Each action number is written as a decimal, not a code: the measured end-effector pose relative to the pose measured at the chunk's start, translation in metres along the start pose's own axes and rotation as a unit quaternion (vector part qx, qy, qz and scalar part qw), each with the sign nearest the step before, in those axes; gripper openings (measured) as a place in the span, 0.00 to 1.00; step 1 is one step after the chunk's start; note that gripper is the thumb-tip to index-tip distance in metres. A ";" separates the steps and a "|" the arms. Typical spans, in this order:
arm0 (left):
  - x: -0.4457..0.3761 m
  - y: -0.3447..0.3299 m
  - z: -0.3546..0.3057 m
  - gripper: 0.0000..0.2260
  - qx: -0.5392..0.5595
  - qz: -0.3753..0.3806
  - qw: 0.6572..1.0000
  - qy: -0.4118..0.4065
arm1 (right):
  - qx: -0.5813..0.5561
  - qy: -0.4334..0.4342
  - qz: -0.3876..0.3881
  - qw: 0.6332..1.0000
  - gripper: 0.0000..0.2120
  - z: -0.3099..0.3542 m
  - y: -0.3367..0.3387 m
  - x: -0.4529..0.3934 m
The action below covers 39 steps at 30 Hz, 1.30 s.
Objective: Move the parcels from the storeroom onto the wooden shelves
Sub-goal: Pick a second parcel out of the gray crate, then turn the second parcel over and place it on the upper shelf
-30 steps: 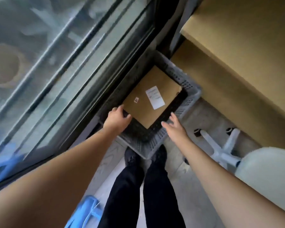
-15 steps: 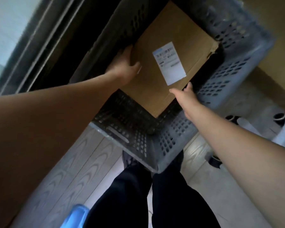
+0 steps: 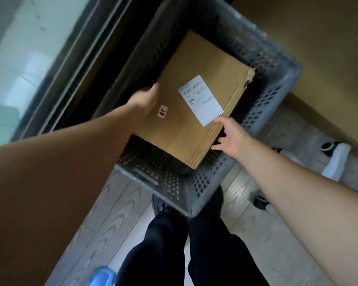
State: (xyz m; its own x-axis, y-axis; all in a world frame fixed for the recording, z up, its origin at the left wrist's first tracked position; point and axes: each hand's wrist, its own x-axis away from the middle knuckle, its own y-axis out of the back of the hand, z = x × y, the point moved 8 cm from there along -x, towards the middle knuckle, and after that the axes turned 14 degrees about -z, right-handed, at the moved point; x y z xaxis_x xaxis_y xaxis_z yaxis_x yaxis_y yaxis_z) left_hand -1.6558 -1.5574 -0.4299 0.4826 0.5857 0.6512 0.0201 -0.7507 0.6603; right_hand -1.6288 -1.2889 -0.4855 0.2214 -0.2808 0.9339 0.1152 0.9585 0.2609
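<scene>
Item: cardboard parcel (image 3: 196, 112), flat and rectangular, lying inside a grey perforated plastic crate (image 3: 262, 112) on the wood-grain floor (image 3: 116, 213); directly ahead of and below the person, between the two hands. Long axis: runs diagonally, from the near corner by the right wrist up toward the torn far corner; the hands sit across the short span, on opposite long edges. Left hand (image 3: 146, 99): on the parcel's left edge, fingers curled over it and out of sight, apparently gripping; blurred. Right hand (image 3: 230, 135): fingers spread and unclenched, tips touching the right edge, no hold yet; judged the less committed of the two. Appearance: plain brown board, taped seam along the right side, white shipping label (image 3: 201, 100) near the middle, small pinkish sticker (image 3: 162, 111) beside the left hand; far corner crumpled. Handling estimate: rigid, a level two-handed lift clear of the crate walls.
</scene>
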 end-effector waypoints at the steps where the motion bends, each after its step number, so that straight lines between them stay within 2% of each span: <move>1: 0.010 0.010 -0.002 0.25 0.002 0.003 1.000 -0.005 | 0.001 0.001 0.002 1.000 0.32 0.001 0.003 0.012; 9: 0.102 0.108 -0.036 0.23 0.065 -0.018 0.998 -0.011 | -0.009 0.019 0.008 1.000 0.36 0.021 0.034 0.154; 11: 0.138 0.136 -0.049 0.23 0.083 -0.010 0.996 -0.020 | -0.014 0.024 0.007 1.000 0.37 0.026 0.050 0.199; 14: 0.198 0.172 -0.064 0.23 0.112 0.021 0.993 -0.030 | -0.016 0.032 0.004 0.999 0.34 0.030 0.081 0.269; 17: 0.268 0.213 -0.079 0.22 0.121 0.019 0.991 -0.050 | -0.014 0.035 -0.008 0.999 0.35 0.029 0.118 0.342; 19: 0.316 0.237 -0.088 0.20 0.131 0.018 0.989 -0.058 | -0.024 0.046 -0.014 0.999 0.31 0.030 0.146 0.389; 21: 0.363 0.260 -0.095 0.17 0.131 0.017 0.989 -0.069 | -0.033 0.065 -0.001 0.997 0.20 0.033 0.168 0.433; 23: 0.402 0.281 -0.101 0.14 0.136 0.014 0.987 -0.085 | -0.045 0.079 0.004 0.996 0.15 0.035 0.186 0.470; 24: 0.427 0.290 -0.105 0.11 0.142 0.011 0.986 -0.090 | -0.054 0.091 0.009 0.994 0.17 0.035 0.202 0.489; 26: 0.460 0.305 -0.109 0.07 0.163 0.003 0.982 -0.095 | -0.070 0.120 0.017 0.990 0.30 0.037 0.223 0.511; 27: 0.473 0.309 -0.110 0.07 0.173 0.000 0.980 -0.101 | -0.080 0.138 0.022 0.987 0.36 0.037 0.232 0.514; 29: 0.515 0.316 -0.120 0.09 0.197 -0.001 0.973 -0.121 | -0.097 0.165 0.023 0.981 0.41 0.040 0.264 0.550; 30: 0.539 0.318 -0.126 0.10 0.206 0.003 0.970 -0.130 | -0.101 0.178 0.017 0.979 0.39 0.040 0.283 0.570; 32: 0.575 0.322 -0.141 0.09 0.231 0.007 0.962 -0.148 | -0.113 0.213 0.011 0.970 0.29 0.045 0.314 0.603; 33: 0.589 0.324 -0.147 0.10 0.238 0.011 0.959 -0.154 | -0.120 0.224 0.011 0.967 0.30 0.048 0.325 0.616; 35: 0.615 0.329 -0.160 0.13 0.245 0.024 0.955 -0.166 | -0.133 0.245 0.010 0.960 0.37 0.052 0.351 0.638; 39: 0.664 0.351 -0.190 0.17 0.255 0.045 0.942 -0.215 | -0.166 0.302 -0.006 0.939 0.25 0.064 0.396 0.686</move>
State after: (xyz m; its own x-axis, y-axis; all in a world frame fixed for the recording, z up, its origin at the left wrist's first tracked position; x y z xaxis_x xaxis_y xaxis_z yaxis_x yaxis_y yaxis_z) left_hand -1.4945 -1.3745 0.3051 0.8097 0.4181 0.4118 0.3284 -0.9043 0.2726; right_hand -1.4934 -1.0984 0.2738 0.7148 -0.3650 0.5965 0.3943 0.9148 0.0872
